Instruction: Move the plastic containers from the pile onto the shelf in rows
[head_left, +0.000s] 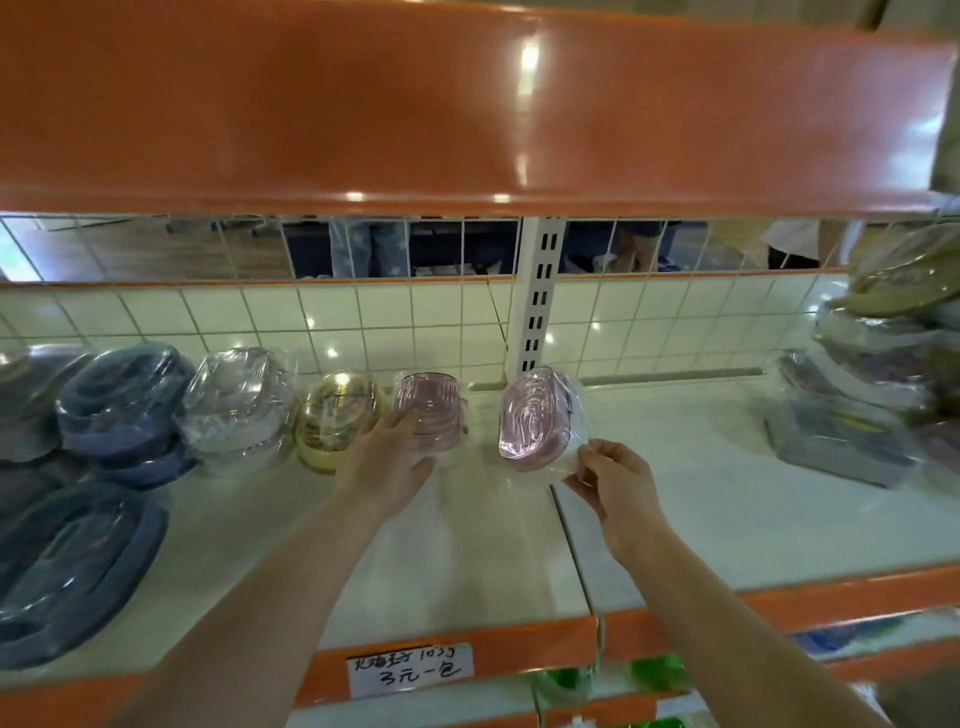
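Observation:
A row of wrapped plastic containers stands on edge along the back of the white shelf: blue ones, a clear one, a yellow one and a pink one. My left hand holds the pink one in the row from the front. My right hand pinches the plastic wrap of a second pink container, which stands tilted on edge just right of the row. The pile of wrapped containers lies at the shelf's far right.
A large blue container lies flat at the front left. An orange shelf overhangs above. A white slotted upright and wire grid form the back. A handwritten price label sits on the orange front edge. Bare shelf lies between the second pink container and the pile.

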